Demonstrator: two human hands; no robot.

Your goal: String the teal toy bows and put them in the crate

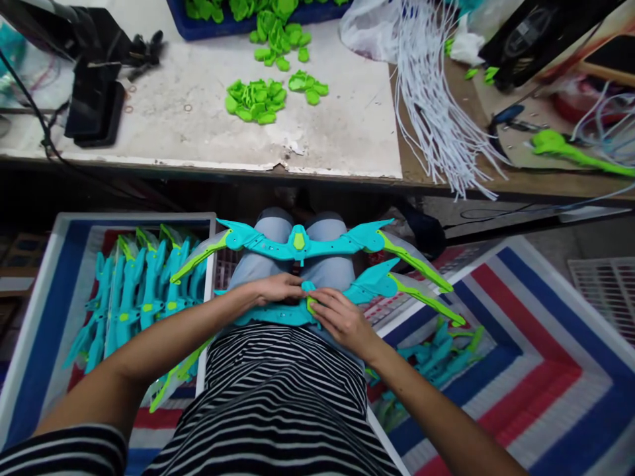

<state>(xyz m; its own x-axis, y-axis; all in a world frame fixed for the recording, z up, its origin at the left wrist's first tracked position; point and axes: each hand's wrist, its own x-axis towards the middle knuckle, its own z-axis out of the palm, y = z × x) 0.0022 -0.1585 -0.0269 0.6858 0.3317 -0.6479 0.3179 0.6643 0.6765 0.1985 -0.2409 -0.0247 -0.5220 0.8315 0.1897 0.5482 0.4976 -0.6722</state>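
Two turquoise toy bows with lime-green limbs lie across the lap, one behind the other. The farther toy bow [327, 248] has a green plate at its centre and no hand on it. On the nearer toy bow [285, 316], my left hand [278, 289] is closed over the grip just left of centre. My right hand [344, 320] presses its bent fingers against a small green plastic piece [311, 305] at the middle of that same bow. The right thumb and the undersides of the fingers are hidden.
A lined crate [211, 264] of several bows stands at the left, another striped crate [540, 357] at the right. On the bench [173, 132] lie loose green pieces [256, 100], a blue tray [218, 30], white cords [436, 99] and a black stand [96, 106].
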